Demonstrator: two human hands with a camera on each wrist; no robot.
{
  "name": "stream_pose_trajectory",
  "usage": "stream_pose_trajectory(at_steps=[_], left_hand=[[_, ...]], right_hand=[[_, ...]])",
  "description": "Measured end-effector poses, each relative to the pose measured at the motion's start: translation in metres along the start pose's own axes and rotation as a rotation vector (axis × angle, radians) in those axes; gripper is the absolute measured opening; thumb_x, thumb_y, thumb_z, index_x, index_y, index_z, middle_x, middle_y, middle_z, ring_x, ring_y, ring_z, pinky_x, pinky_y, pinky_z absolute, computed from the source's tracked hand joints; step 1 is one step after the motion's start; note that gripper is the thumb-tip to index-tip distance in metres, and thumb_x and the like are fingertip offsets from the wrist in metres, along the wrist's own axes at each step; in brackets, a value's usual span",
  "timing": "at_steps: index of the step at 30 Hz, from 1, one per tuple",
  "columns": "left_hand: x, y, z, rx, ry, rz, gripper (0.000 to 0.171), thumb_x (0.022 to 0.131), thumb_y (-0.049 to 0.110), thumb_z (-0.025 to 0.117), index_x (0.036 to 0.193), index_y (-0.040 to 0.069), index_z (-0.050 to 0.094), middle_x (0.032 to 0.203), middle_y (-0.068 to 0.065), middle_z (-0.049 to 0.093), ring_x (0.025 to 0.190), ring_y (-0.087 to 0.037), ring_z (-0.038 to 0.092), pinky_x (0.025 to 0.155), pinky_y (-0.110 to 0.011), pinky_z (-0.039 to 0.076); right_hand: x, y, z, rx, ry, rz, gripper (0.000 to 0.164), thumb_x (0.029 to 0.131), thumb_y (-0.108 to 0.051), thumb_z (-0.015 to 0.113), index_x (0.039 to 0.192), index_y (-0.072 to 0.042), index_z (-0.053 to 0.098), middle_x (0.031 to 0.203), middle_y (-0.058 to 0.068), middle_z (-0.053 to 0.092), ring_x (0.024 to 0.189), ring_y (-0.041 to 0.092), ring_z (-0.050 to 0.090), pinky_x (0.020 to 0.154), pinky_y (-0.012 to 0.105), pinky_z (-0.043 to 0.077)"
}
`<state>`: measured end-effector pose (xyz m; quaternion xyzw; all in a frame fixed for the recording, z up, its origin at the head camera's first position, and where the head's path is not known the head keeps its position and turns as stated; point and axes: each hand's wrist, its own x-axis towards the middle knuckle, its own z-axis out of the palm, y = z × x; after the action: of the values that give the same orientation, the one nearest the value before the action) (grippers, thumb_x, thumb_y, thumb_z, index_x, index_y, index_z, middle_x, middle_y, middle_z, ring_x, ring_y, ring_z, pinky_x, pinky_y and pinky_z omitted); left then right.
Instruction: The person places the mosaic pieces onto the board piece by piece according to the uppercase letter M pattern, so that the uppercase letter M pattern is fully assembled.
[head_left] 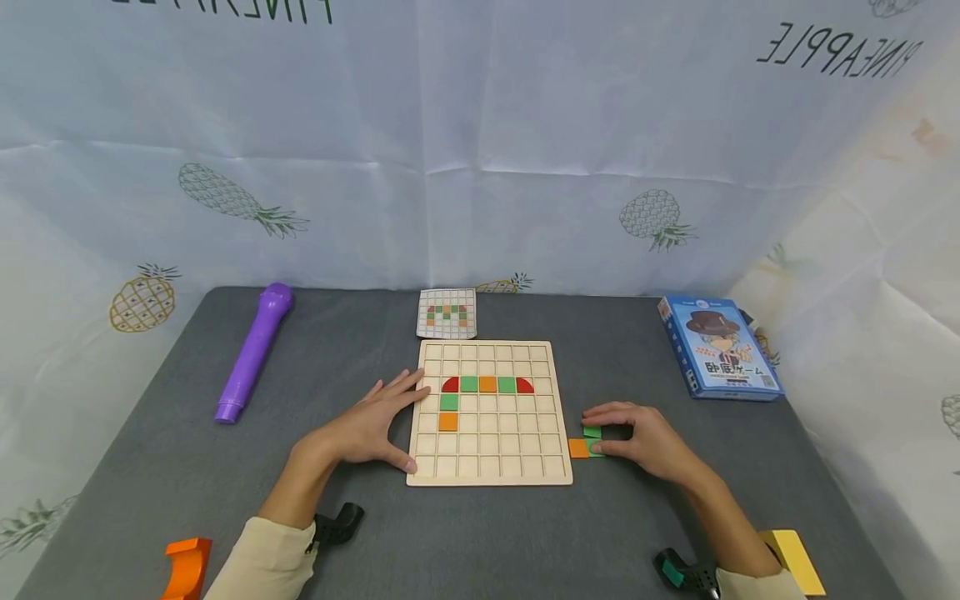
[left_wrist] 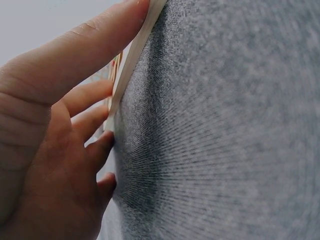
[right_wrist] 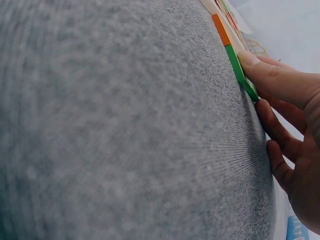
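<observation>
Head view: two green tiles (head_left: 592,432), squarish and without a clear long axis, lie at the thumb and fingertips of the right hand (head_left: 647,440), the nearer hand; whether it pinches one cannot be told. An orange tile (head_left: 578,448) sits between the lower green tile and the wooden board (head_left: 487,445), to the left. The left hand (head_left: 367,429), fingers spread, touches the board's left edge.

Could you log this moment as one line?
left hand: touching left edge of wooden grid board | right hand: touching green tile | orange tile: beside board
</observation>
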<state>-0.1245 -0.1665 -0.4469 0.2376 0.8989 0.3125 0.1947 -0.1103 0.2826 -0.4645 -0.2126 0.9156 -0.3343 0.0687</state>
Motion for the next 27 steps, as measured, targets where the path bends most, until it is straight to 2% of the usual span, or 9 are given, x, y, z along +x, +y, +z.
stream_pose_trajectory(at_steps=[4,12,18,27], left_hand=[[0.0001,-0.0019,0.0011,0.003,0.003,0.0,0.113,0.066,0.04,0.095,0.158,0.009,0.038,0.174,-0.011,0.015,0.161,-0.04,0.01,0.127,-0.069,0.005],[0.0005,-0.0034,0.0018,0.004,0.004,0.007,0.114,0.066,0.041,0.095,0.159,0.01,0.037,0.174,-0.011,0.015,0.161,-0.039,0.01,0.127,-0.068,0.005],[0.0006,-0.0024,0.0015,0.01,0.0,0.008,0.114,0.066,0.041,0.095,0.159,0.01,0.038,0.174,-0.012,0.015,0.161,-0.04,0.01,0.127,-0.069,0.005],[0.0006,-0.0013,0.0005,0.001,-0.004,0.001,0.114,0.066,0.041,0.095,0.159,0.009,0.037,0.174,-0.012,0.014,0.161,-0.04,0.01,0.127,-0.068,0.005]], right_hand=[[-0.0001,0.0,0.0009,0.008,0.001,-0.001,0.029,0.087,-0.028,0.081,0.115,-0.025,0.079,0.122,-0.005,0.075,0.116,0.003,0.062,0.098,0.029,0.053],[-0.0006,-0.0017,0.0015,-0.014,0.005,0.02,0.026,0.086,-0.026,0.082,0.111,-0.024,0.08,0.119,-0.008,0.074,0.114,0.001,0.058,0.097,0.03,0.052],[0.0008,-0.0023,-0.0001,0.017,-0.024,0.03,0.027,0.085,-0.023,0.082,0.112,-0.021,0.08,0.118,-0.006,0.074,0.112,0.0,0.061,0.094,0.024,0.054],[0.0056,-0.0025,-0.0052,0.043,-0.068,0.0,0.026,0.086,-0.023,0.082,0.111,-0.017,0.081,0.116,0.0,0.074,0.109,-0.001,0.061,0.089,0.021,0.054]])
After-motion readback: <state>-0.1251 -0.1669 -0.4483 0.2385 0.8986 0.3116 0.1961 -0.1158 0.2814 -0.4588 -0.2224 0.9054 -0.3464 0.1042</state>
